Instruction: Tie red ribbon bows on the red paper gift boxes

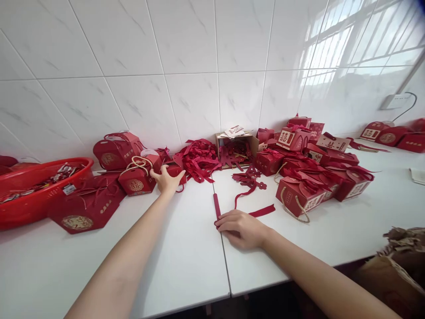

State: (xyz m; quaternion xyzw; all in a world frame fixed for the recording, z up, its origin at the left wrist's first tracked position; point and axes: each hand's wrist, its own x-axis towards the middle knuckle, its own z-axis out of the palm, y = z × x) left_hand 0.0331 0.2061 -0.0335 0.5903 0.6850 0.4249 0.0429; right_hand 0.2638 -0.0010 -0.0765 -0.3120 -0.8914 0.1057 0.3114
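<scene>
Pinching the lower end of a red strip (217,206), my right hand (242,228) rests on the worktop (186,266) on the near side of the open carton (254,145), its fingers curled almost closed; from my remote seat I make out nothing else in them. The strip lies loose, fixed to no box, so I judge this piece barely begun. Just beyond, a long ribbon (264,211) trails towards the carton.

Nearer than the carton and to its right, ribbon-topped boxes (300,195) crowd together; I take those as done. To the carton's left, also nearer, a large dark-red box (99,204) and a red basket (29,206) fill that side and narrow the room for my left arm.

Farther in, left of the carton, my left hand (166,179) spreads its fingers wide over a small red box (175,169); I cannot tell whether they have hold of it. Cut-out pieces (249,178) spill before the carton, and a ribbon heap (201,159) crowds its left side, so plenty seems left to use. Well right of the carton stand more boxes (387,134); behind it rises a tiled wall (189,106).
</scene>
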